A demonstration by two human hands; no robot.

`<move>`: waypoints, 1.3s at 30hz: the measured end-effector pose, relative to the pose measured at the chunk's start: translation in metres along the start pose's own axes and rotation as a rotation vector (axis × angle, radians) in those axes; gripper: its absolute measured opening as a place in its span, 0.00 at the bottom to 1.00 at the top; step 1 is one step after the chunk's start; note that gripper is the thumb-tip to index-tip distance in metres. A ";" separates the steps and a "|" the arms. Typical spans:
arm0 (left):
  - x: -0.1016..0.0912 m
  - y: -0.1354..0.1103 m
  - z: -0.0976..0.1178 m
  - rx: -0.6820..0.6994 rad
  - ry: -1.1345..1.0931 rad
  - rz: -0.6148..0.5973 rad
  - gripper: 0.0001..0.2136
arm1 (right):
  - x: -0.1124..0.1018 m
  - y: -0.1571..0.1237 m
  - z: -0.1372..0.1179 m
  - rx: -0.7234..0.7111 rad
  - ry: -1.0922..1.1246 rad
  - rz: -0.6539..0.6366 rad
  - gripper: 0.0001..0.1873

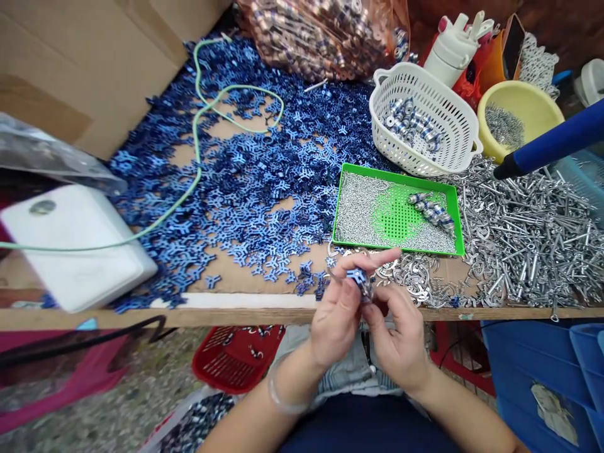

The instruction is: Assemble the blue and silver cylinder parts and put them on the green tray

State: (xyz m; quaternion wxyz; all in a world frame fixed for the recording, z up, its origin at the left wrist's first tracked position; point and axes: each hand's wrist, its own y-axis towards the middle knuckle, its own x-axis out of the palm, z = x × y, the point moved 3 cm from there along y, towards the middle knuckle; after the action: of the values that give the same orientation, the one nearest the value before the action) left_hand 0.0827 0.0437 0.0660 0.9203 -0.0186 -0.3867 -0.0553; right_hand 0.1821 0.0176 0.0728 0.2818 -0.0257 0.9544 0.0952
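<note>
Just in front of the table's near edge, my left hand [336, 318] pinches a small blue-and-silver metal assembly [359, 278] between thumb and fingers. A blue three-armed plate shows on its upper side. My right hand [399, 333] is closed at the lower end of the same assembly, thumb and fingertips pressed against it; any smaller piece between them is hidden. Beyond the hands lies a green tray [459, 220] with tiny silver parts and several blue-and-silver assemblies [431, 211]. Curved silver clips [413, 277] are scattered close by the right hand.
Blue three-armed plates [264, 176] cover the table's left and middle. Silver pins [528, 233] are heaped at right. A white basket [453, 135], yellow bowl [542, 104] and white bottle [450, 53] stand behind. A blue rod [557, 141] juts in. A green cord [197, 145] crosses the plates.
</note>
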 end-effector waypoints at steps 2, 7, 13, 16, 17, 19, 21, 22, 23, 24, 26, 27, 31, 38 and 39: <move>0.001 -0.004 0.000 0.050 0.033 -0.042 0.10 | 0.002 -0.004 0.005 0.074 0.155 -0.065 0.04; -0.001 -0.007 0.003 0.059 -0.002 -0.042 0.08 | 0.006 -0.011 0.013 0.185 0.476 -0.083 0.11; -0.004 -0.002 -0.003 0.002 -0.120 0.028 0.07 | 0.015 -0.009 0.017 0.468 0.910 -0.227 0.19; -0.004 -0.001 -0.010 -0.115 -0.191 0.113 0.09 | 0.010 -0.008 0.016 0.426 0.860 -0.071 0.16; -0.003 -0.001 -0.012 -0.161 -0.229 0.129 0.10 | 0.009 -0.008 0.015 0.390 0.825 -0.033 0.14; -0.001 -0.001 -0.015 -0.239 -0.302 0.144 0.12 | 0.007 -0.009 0.011 0.328 0.766 -0.001 0.12; 0.001 -0.001 -0.014 -0.274 -0.322 0.137 0.12 | 0.007 -0.009 0.008 0.294 0.714 -0.003 0.10; 0.002 -0.001 -0.012 -0.274 -0.306 0.122 0.12 | 0.008 -0.010 0.007 0.290 0.699 -0.009 0.10; 0.003 0.000 -0.010 -0.266 -0.280 0.098 0.12 | 0.008 -0.010 0.007 0.289 0.697 -0.014 0.10; 0.005 0.000 -0.007 -0.250 -0.253 0.068 0.12 | 0.008 -0.010 0.007 0.292 0.702 -0.017 0.10; 0.006 0.001 -0.003 -0.206 -0.217 0.019 0.14 | 0.009 -0.010 0.009 0.323 0.742 -0.013 0.11; 0.006 0.001 -0.002 -0.184 -0.202 0.010 0.14 | 0.011 -0.009 0.010 0.357 0.782 -0.020 0.12; -0.002 0.000 -0.003 -0.075 -0.083 -0.019 0.14 | 0.021 -0.007 0.018 0.614 1.070 -0.166 0.19; -0.017 -0.011 -0.012 0.013 0.235 -0.120 0.13 | 0.028 -0.006 0.027 0.820 1.339 -0.251 0.19; -0.018 -0.013 -0.011 0.043 0.256 -0.113 0.12 | 0.028 -0.006 0.028 0.821 1.344 -0.265 0.18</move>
State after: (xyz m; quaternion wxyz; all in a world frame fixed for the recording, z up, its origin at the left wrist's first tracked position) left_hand 0.0769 0.0314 0.0451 0.9578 0.0303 -0.2675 -0.1005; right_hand 0.1743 0.0170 0.0338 -0.3579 -0.0850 0.8678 -0.3342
